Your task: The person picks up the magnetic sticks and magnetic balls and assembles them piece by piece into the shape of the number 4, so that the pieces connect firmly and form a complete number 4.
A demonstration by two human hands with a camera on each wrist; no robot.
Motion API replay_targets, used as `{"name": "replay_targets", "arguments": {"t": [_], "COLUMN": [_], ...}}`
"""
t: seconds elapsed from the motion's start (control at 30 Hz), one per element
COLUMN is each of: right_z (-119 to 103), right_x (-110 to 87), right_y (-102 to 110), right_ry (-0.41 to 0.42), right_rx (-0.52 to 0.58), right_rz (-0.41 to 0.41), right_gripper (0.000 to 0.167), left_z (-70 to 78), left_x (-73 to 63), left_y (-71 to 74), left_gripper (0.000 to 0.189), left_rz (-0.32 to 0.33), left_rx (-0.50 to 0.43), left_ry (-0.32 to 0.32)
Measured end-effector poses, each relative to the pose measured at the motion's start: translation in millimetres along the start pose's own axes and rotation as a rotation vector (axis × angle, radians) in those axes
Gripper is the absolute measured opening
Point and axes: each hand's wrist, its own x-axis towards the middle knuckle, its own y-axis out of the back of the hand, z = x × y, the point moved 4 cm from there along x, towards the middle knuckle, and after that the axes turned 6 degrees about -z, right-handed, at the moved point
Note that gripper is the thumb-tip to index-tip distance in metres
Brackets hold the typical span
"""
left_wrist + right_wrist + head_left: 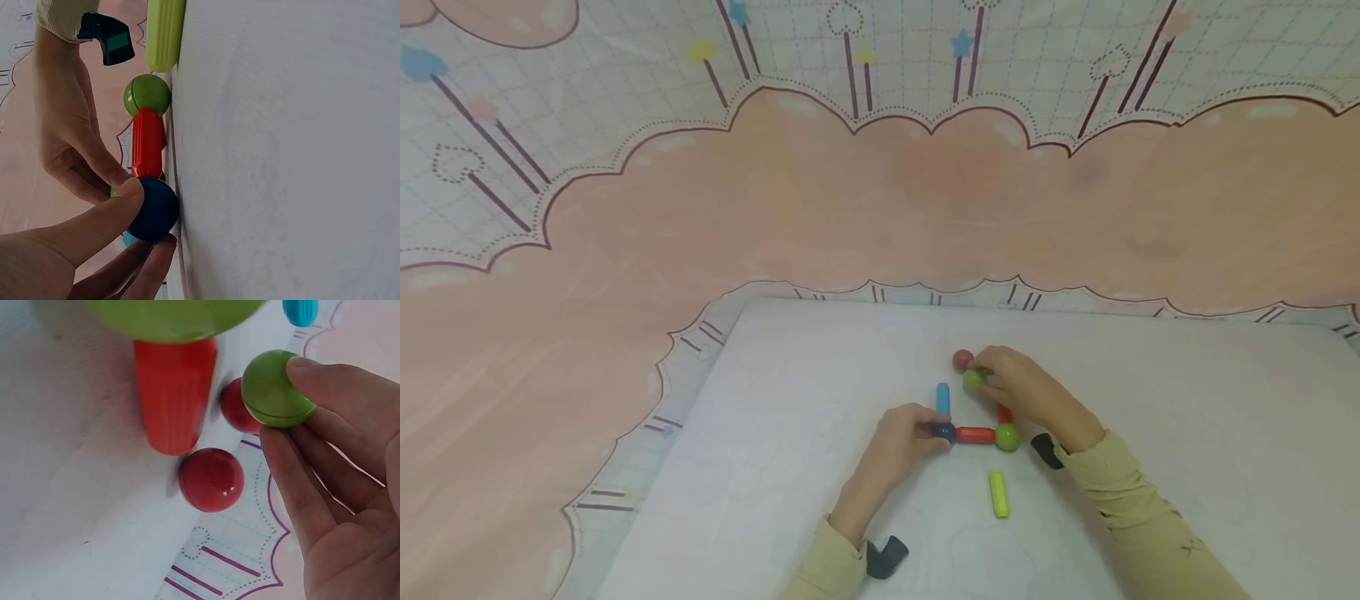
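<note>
My left hand pinches a dark blue ball between thumb and fingers. From that ball a light blue stick points away, and a red stick runs right to a green ball. A second red stick reaches away from this green ball, partly hidden by my right hand in the head view. My right hand pinches another green ball, apart from the sticks. Two red balls, one nearer the stick's end and one behind the held ball, lie on the table.
A yellow-green stick lies on the white table, nearer me than the joined pieces. Dark devices are worn at both wrists. Beyond the table's far edge spreads a patterned pink and white cloth.
</note>
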Motion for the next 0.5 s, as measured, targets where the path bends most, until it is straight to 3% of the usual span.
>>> {"name": "replay_targets", "arguments": {"t": [0.2, 0.33, 0.5], "right_z": [-6.0, -10.6, -15.4], "right_x": [2.5, 4.1, 6.9], "right_y": [1.8, 3.3, 4.0], "right_ry": [0.015, 0.061, 0.052], "right_rx": [-0.002, -0.001, 0.008], "right_rz": [0.023, 0.050, 0.042], "right_gripper": [0.025, 0.031, 0.033], "left_z": [-0.1, 0.0, 0.4], "left_x": [-0.2, -0.2, -0.4], "left_y": [-0.1, 0.2, 0.9], "left_gripper": [0.030, 0.030, 0.030], "left_rz": [0.007, 0.016, 0.026], "left_rx": [0.012, 0.036, 0.061], "left_ry": [0.000, -0.017, -0.028]}}
